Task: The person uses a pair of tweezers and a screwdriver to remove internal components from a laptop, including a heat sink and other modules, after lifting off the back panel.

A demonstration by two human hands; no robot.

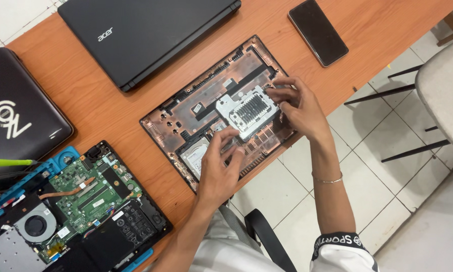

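- Both forearms come up from the bottom edge, and the left hand (220, 168) sits lowest, fingers spread and bent, tips pressing down at the near edge of a silver metal bracket (247, 108)
- That bracket lies inside the black laptop bottom case (186, 108), which rests inside-up on the orange-brown table (110, 108), near its front edge
- Right hand (299, 108) is at the far right corner of the bracket, fingers curled in a pinch on that corner; whether they hold a screw or just the metal, I cannot tell
- So neither hand is a closed fist: left is splayed and steadying, right is nipping something small
- Bracket looks like thin stamped sheet with vent slots: light, stiff, probably sharp along its edges and easy to bend if levered from one corner, so I'd judge the safe hold is by two opposite edges, lifted flat
- Round-topped hard drive (196, 153) peeks out just beside the left hand, partly under it; that part looks fragile, best held by its sides
- Case itself looks like thin plastic, light, likely to flex
- Off to the left, an opened laptop (85, 201) shows a green board, fan and battery
- Closed black laptop (146, 35) lies beyond the case, a dark phone (317, 31) to its right
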